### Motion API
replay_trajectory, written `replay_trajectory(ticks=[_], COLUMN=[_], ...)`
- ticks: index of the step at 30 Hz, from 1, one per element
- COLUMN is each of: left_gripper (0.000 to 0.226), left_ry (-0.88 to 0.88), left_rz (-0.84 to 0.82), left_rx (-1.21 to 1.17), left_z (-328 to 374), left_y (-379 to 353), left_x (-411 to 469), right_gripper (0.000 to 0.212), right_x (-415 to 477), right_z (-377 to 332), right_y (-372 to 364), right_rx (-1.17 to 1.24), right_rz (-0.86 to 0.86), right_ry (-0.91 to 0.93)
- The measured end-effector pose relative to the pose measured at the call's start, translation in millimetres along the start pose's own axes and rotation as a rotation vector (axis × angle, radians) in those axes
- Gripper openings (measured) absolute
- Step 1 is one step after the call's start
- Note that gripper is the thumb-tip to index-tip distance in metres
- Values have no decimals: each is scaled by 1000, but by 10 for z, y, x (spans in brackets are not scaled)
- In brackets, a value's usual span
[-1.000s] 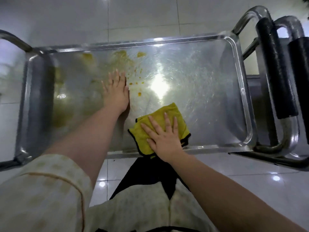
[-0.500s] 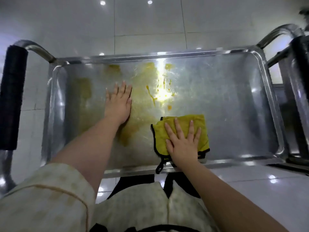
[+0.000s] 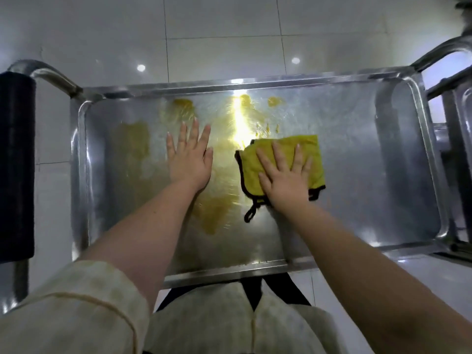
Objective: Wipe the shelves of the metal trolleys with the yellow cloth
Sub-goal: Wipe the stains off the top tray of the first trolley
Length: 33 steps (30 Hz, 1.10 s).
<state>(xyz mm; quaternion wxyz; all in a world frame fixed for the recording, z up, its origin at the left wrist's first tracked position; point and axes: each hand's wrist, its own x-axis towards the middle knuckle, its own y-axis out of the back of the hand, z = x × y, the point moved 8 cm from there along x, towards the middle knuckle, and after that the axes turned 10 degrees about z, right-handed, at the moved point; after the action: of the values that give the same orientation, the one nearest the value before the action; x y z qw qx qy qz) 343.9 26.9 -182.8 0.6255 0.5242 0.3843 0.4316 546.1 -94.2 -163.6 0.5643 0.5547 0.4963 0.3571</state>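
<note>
Inside, shelf holds yellow cloth; yellowish smears.

Yellow cloth edged black; silver shelf smeared ochre.

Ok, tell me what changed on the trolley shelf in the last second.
The right hand, flat on the yellow cloth, pushed it from the near rim of the shelf toward the middle, up to the yellow drips. Nothing was taken hold of or let go. The left hand stayed flat on the shelf, and the yellow smears remain.
</note>
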Motion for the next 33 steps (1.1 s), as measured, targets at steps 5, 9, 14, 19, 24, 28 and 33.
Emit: replay_trajectory(ticks=[5, 9, 14, 19, 24, 28, 33], left_gripper=[55, 55, 55, 54, 54, 58, 59], left_ry=[-13, -16, -6, 5, 6, 80, 155], left_rz=[37, 29, 12, 4, 7, 48, 64], left_rx=[-2, 0, 7, 13, -16, -36, -10], left_z=[-6, -17, 12, 0, -14, -53, -118], left_y=[17, 9, 27, 19, 27, 55, 74], left_x=[-34, -20, -18, -27, -8, -19, -34], right_gripper=[60, 60, 60, 57, 57, 57, 58], right_x=[1392, 1196, -315, -1366, 138, 1276, 1044], right_z=[100, 10, -228, -368, -338, -409, -564], right_y=[168, 131, -71, -213, -23, 84, 55], right_rx=[-80, -74, -69, 9, -38, -20, -76], right_rz=[-31, -9, -20, -114, 3, -28, -4], right_ry=[-106, -31, 254, 391, 135, -19, 104])
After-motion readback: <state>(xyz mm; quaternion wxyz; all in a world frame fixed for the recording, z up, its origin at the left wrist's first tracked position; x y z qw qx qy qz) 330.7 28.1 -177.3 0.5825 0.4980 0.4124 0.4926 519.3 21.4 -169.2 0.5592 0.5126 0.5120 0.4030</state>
